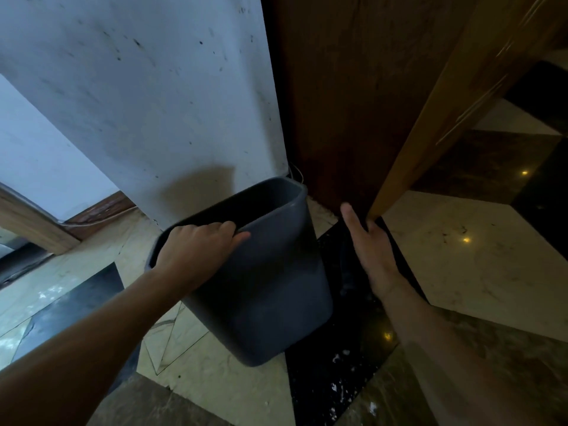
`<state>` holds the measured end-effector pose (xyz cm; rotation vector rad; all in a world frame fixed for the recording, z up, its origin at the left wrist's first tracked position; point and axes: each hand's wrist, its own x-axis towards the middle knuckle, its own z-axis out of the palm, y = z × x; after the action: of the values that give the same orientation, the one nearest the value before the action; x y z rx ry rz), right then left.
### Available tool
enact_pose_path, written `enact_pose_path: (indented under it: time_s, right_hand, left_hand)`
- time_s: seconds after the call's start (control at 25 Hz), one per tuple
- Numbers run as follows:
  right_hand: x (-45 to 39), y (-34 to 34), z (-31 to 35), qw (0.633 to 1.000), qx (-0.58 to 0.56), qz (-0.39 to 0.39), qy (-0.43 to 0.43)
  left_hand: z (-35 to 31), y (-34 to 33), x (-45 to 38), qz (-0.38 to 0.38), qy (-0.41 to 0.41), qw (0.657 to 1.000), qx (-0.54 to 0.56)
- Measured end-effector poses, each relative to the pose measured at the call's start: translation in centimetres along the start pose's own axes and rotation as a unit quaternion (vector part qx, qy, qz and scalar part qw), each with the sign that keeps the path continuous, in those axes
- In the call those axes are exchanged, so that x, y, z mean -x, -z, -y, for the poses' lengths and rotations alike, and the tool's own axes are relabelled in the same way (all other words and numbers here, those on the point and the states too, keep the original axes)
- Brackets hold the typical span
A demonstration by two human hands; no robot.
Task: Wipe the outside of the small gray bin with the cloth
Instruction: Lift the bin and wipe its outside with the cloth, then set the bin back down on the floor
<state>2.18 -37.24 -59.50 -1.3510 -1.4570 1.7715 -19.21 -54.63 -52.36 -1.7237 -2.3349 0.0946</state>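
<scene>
The small gray bin (pixel 264 287) is a dark plastic tub, tilted with its open top toward the white wall and its base lifted toward me. My left hand (pixel 196 250) grips its near rim, fingers curled over the edge. My right hand (pixel 368 244) is to the right of the bin, flat and extended, with its fingers against the bottom edge of a wooden door. It holds nothing that I can see. No cloth is in view.
A stained white wall (pixel 147 103) stands behind the bin. A dark wooden door (pixel 353 103) and its lighter frame (pixel 445 103) rise at the right. The floor (pixel 461 256) is glossy marble in cream, black and brown panels. A wooden skirting (pixel 98 210) runs at left.
</scene>
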Motion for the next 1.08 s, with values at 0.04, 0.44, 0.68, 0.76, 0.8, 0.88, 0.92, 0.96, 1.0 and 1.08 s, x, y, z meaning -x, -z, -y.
enact_pose_path:
  time_s: [0.04, 0.44, 0.68, 0.76, 0.8, 0.88, 0.92, 0.96, 1.0, 1.08]
  right_hand:
    - [-0.6, -0.3, 2.2, 0.999, 0.008, 0.04, 0.004]
    - [-2.9, -1.0, 5.1, 0.985, 0.101, 0.139, 0.001]
    - [-3.1, -0.9, 4.6, 0.992, 0.041, 0.116, -0.008]
    - [-3.1, -1.0, 4.5, 0.991, 0.044, 0.124, 0.002]
    - [-3.1, -1.0, 4.4, 0.991, 0.046, 0.129, 0.007]
    - [-3.0, -0.7, 4.0, 0.99, 0.044, 0.132, 0.023]
    - [-3.0, -0.5, 3.8, 0.99, 0.044, 0.129, 0.034]
    - [-3.0, -0.3, 3.6, 0.99, 0.049, 0.125, 0.047]
    - [-3.1, -0.2, 3.4, 0.989, 0.059, 0.12, 0.061]
    - [-3.2, 0.2, 3.0, 0.988, 0.081, 0.111, 0.073]
  left_hand:
    - [-0.1, 0.0, 0.4, -0.006, -0.021, 1.0, -0.004]
    - [0.6, 0.5, 4.0, -0.141, 0.014, 0.986, 0.092]
    - [4.9, -0.6, 6.4, 0.072, 0.452, 0.785, 0.417]
    - [5.1, -0.8, 6.8, 0.051, 0.452, 0.734, 0.504]
    - [5.0, -0.8, 7.0, 0.034, 0.453, 0.729, 0.513]
    - [4.9, -0.5, 7.4, 0.009, 0.443, 0.74, 0.507]
    - [4.8, -0.3, 7.7, 0.004, 0.432, 0.744, 0.51]
    - [4.5, -0.1, 8.0, 0.001, 0.423, 0.743, 0.518]
    - [4.2, -0.1, 8.2, 0.0, 0.418, 0.743, 0.523]
    - [3.2, -0.3, 8.6, 0.001, 0.416, 0.746, 0.52]
